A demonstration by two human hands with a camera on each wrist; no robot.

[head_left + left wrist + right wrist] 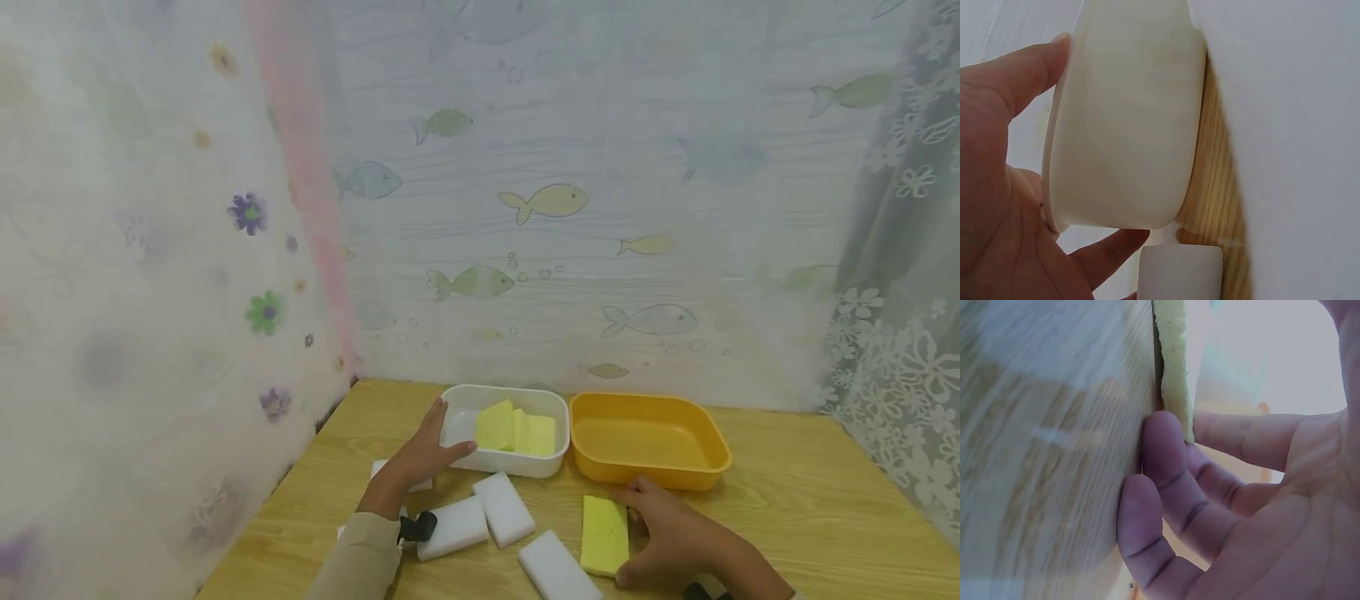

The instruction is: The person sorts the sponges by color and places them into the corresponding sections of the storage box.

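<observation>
My left hand point(422, 457) grips the left end of a white plastic basin point(510, 467), its thumb at the near rim. In the left wrist view, thumb and fingers span the basin's wall point(1122, 125). Several yellow sponges point(495, 427) lie inside the basin. On the table at the right, my right hand point(678, 537) holds a single yellow sponge point(604, 535) by its ends, fingers at the far end and thumb at the near one. The right wrist view shows the sponge's rough edge point(1175, 359) close above the wood, with fingertips against it.
An orange basin point(645, 442) stands right beside the white one. White sponges point(504, 508) lie scattered on the wooden table point(795, 500) between my hands, some partly behind my left arm. A curtain printed with fish point(555, 200) hangs behind the table's back edge.
</observation>
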